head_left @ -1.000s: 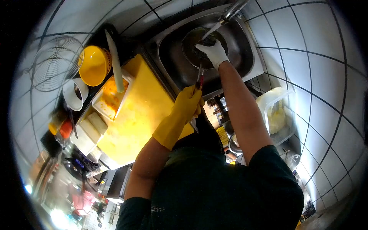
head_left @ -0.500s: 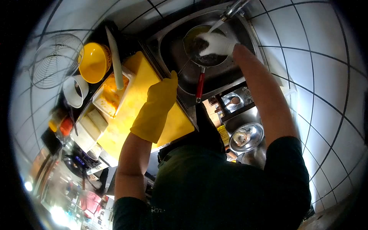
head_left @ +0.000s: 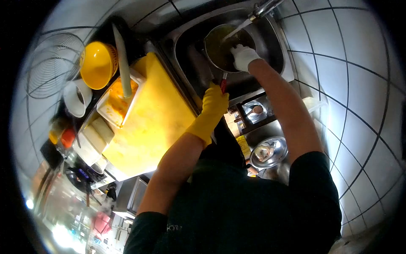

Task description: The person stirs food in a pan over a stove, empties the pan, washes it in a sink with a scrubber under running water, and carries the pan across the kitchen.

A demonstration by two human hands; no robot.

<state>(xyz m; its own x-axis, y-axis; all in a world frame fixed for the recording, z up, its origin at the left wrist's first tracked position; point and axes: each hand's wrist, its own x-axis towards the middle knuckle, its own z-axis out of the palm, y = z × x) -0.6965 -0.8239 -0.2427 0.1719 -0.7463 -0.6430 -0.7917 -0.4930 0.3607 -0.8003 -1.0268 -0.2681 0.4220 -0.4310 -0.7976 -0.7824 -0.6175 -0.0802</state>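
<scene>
A round pan (head_left: 214, 41) with a red handle (head_left: 223, 83) rests in the metal sink (head_left: 182, 40), murky water inside it. From the faucet (head_left: 264, 8) a stream runs into the pan. My left hand (head_left: 215, 101), in a yellow rubber glove, is closed around the lower part of the handle. Inside the pan, at its right side, is my right hand (head_left: 244, 57) in a white glove. Its fingers are bunched and reach into the water; whatever they hold is hidden. A blurred greyish shape left of the pan cannot be made out.
Left of the sink lies a yellow cutting board (head_left: 154, 106). Beyond it are a white tray (head_left: 134, 100) with orange residue, a yellow bowl (head_left: 96, 65), a white cup (head_left: 77, 98) and a wire strainer (head_left: 55, 65). A metal bowl (head_left: 281, 157) stands at lower right.
My left hand has moved right from the board's edge onto the pan handle. My right hand has shifted toward the pan's right side, its fingers now bunched. The pan sits slightly further right.
</scene>
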